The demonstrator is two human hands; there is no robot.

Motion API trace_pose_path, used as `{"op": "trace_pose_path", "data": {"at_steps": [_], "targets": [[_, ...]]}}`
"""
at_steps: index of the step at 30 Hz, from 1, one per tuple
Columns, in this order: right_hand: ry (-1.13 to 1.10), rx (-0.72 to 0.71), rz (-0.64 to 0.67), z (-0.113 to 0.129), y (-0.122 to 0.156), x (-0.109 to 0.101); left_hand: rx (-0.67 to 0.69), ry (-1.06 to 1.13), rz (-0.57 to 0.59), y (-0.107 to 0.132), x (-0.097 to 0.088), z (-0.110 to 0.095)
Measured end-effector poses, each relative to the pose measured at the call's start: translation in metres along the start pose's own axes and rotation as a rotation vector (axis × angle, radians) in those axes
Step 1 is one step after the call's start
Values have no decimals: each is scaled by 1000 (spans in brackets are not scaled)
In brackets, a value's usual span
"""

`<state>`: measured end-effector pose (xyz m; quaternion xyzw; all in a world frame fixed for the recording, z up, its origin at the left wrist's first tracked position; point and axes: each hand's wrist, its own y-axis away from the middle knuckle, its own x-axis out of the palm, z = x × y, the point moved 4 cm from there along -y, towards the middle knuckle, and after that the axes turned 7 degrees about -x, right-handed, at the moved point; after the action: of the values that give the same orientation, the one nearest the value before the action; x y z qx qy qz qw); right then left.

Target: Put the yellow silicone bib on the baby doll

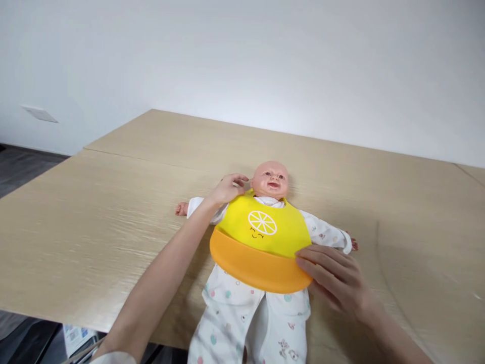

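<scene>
A baby doll (271,176) lies on its back on the table, its head toward the wall and its arms spread. It wears white printed clothes and a yellow bib (280,237) with a white citrus slice and a smiling face. An orange catch pocket (250,263) runs along the bib's lower edge. Beside the doll's neck, my left hand (230,189) is at the bib's shoulder strap, fingers extended and slightly apart. My right hand (337,278) has its fingertips on the right end of the pocket; its thumb is largely hidden.
The pale wooden table (113,217) reaches back to a white wall (265,65), with a seam across its top. The doll's trouser legs (223,313) extend toward me. Below the table's front left edge are dark objects and a printed sheet (78,337).
</scene>
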<state>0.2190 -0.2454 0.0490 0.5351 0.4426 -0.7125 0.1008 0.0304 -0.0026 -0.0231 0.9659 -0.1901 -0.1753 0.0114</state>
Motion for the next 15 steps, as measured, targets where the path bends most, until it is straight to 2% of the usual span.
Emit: {"op": "trace_pose_path", "data": {"at_steps": [5, 10, 12, 14, 15], "targets": [[-105, 33, -11, 1, -1, 5, 15, -75, 2, 3, -2, -7], [-375, 172, 36, -10, -1, 4, -18, -136, 2, 2, -1, -5], [-485, 345, 26, -28, 1, 2, -55, -154, -8, 0, -2, -1], [-517, 657, 21, -57, 4, 4, -101, -179, -14, -1, -3, 3], [-458, 830, 10, -74, 6, 6, -120, -192, -12, -1, -3, 3]]}}
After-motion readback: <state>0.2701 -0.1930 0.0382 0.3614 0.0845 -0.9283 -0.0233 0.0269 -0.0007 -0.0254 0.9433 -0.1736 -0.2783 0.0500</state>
